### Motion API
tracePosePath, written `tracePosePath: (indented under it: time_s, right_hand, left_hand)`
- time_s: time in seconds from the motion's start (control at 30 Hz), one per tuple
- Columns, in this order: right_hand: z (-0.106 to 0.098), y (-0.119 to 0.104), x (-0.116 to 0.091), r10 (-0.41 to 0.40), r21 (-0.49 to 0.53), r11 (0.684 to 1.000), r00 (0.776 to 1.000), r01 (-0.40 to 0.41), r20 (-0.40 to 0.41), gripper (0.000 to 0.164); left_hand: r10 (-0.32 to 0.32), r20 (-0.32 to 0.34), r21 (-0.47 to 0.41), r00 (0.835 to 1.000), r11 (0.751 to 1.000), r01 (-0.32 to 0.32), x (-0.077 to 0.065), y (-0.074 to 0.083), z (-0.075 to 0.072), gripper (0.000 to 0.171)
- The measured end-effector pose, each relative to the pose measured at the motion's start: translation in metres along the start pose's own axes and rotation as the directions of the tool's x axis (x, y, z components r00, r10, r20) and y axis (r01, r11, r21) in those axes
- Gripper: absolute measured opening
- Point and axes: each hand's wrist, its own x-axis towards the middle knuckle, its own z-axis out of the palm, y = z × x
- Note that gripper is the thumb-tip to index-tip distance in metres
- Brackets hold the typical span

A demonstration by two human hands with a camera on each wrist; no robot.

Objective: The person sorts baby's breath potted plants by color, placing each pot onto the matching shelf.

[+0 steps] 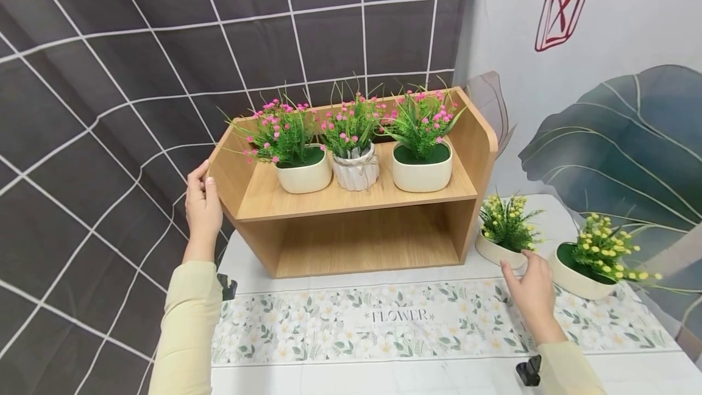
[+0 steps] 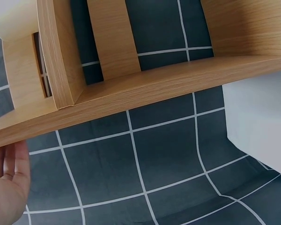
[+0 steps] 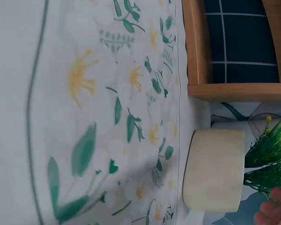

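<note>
A light wooden two-tier shelf stands on the table. My left hand rests against the outside of its left side panel, fingers extended along the wood. Over the right part of the table is my right hand, thumb and forefinger spread, nothing in its grasp. It is just in front of a cream pot of yellow flowers; in the right wrist view its fingertips show at the lower right, beside the green leaves. A second cream pot with yellow flowers stands to the hand's right.
On the upper tier sit a cream pot at left, a whitish textured pot in the middle and another cream pot at right, all with pink flowers. A floral runner crosses the table. Dark grid cloth hangs behind.
</note>
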Motion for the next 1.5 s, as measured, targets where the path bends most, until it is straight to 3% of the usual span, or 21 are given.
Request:
tracePosePath:
  time_s: [0.2,0.5,1.13,1.5]
  right_hand:
    - [-0.001,0.005,0.011,0.099,-0.058,0.994,0.992,-0.094,0.08,0.07]
    - [0.003,0.01,0.023,0.19,-0.075,0.981,0.969,-0.18,0.159,0.079]
    - [0.017,0.027,0.046,0.108,-0.066,0.993,0.964,-0.095,0.243,0.09]
    - [0.012,0.036,0.05,0.041,-0.162,0.987,0.962,0.003,0.269,0.083]
  left_hand:
    - [0.003,-0.005,-0.001,1.0,1.0,-0.003,-0.001,-0.003,0.0,0.036]
    - [-0.008,0.002,-0.005,1.0,1.0,0.008,-0.002,-0.008,-0.001,0.036]
    - [-0.014,0.019,-0.026,1.0,1.0,0.015,0.002,-0.006,-0.001,0.036]
    - [0.009,-0.005,-0.021,1.0,1.0,-0.009,0.003,-0.004,0.001,0.036]
